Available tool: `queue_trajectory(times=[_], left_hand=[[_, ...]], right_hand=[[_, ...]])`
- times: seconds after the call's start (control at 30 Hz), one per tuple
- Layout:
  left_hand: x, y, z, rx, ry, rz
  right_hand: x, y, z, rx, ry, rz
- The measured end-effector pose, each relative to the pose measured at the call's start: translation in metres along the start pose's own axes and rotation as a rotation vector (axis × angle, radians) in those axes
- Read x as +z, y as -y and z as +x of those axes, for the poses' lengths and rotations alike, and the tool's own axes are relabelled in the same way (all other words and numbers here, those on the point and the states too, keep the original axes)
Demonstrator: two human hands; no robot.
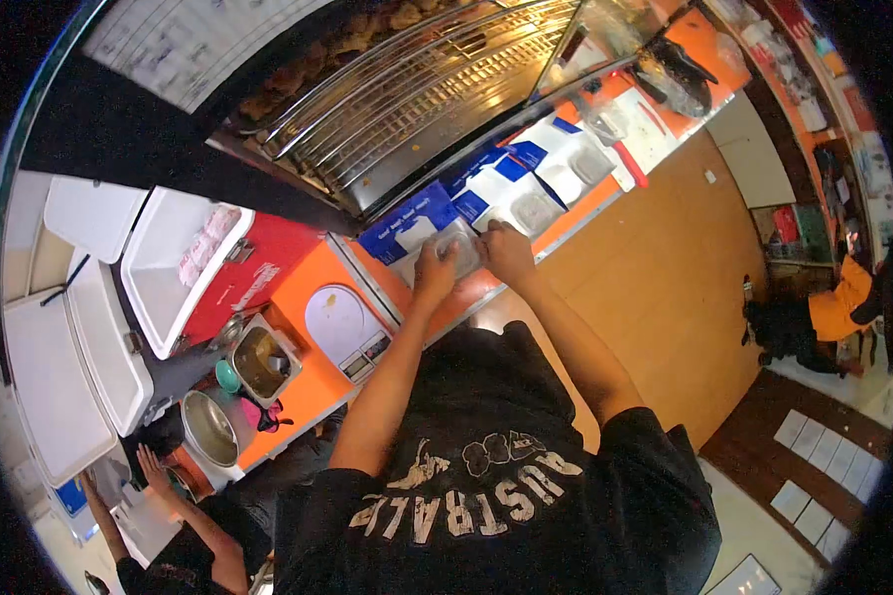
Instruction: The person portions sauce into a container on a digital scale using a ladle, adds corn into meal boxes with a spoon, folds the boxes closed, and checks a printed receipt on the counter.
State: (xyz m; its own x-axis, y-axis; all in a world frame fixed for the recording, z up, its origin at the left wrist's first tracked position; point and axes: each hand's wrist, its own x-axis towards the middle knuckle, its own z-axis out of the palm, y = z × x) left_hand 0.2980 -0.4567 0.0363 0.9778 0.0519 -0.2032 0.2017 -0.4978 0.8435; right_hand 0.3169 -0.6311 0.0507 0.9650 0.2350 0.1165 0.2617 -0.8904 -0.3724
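Both hands are at a clear plastic container [456, 246] on the orange counter in front of me. My left hand [435, 272] grips its left side, fingers bent over the rim. On the opposite side, my right hand [506, 250] has its fingers closed at the container's edge. Just to the right sits a second clear container [536, 210] in front of an open blue-and-white box [501, 193]. Farther along the counter is another clear container [591, 165]. Behind my left hand stands a blue carton [407, 223] with an opening in its front.
A lit glass display case with wire racks [437, 89] runs behind the counter. To the left are a kitchen scale [337, 315], a metal pan [266, 359], a steel pot [209, 428] and an open red cooler [228, 283]. Another person's hand [159, 476] shows at lower left.
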Motion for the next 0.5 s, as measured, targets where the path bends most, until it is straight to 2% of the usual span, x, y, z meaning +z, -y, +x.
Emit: queue_trajectory(times=[0.03, 0.07, 0.13, 0.23, 0.3, 0.37, 0.43, 0.5], left_hand=[[-0.005, -0.017, -0.002, 0.003, 0.008, 0.002], [-0.01, -0.035, -0.005, -0.136, 0.101, -0.075], [-0.009, -0.046, -0.004, -0.274, 0.194, -0.151], [0.009, -0.019, 0.004, -0.292, 0.161, -0.176], [0.027, 0.021, 0.014, -0.098, 0.16, 0.023], [0.018, -0.017, 0.001, -0.18, 0.153, -0.078], [0.023, -0.015, -0.001, -0.26, 0.146, -0.18], [0.043, 0.021, 0.003, 0.158, -0.113, 0.335]], right_hand=[[-0.001, 0.0, 0.001, 0.0, 0.023, 0.024], [-0.003, -0.001, 0.002, -0.002, 0.044, 0.049], [0.0, -0.006, 0.003, 0.014, 0.05, 0.051], [0.004, -0.009, 0.003, 0.016, 0.098, 0.03], [0.003, -0.008, 0.004, 0.002, 0.135, 0.006], [-0.002, -0.004, 0.006, -0.009, 0.148, -0.034], [-0.005, 0.0, 0.006, 0.009, 0.137, -0.047], [-0.006, 0.001, 0.006, 0.031, 0.127, -0.06]])
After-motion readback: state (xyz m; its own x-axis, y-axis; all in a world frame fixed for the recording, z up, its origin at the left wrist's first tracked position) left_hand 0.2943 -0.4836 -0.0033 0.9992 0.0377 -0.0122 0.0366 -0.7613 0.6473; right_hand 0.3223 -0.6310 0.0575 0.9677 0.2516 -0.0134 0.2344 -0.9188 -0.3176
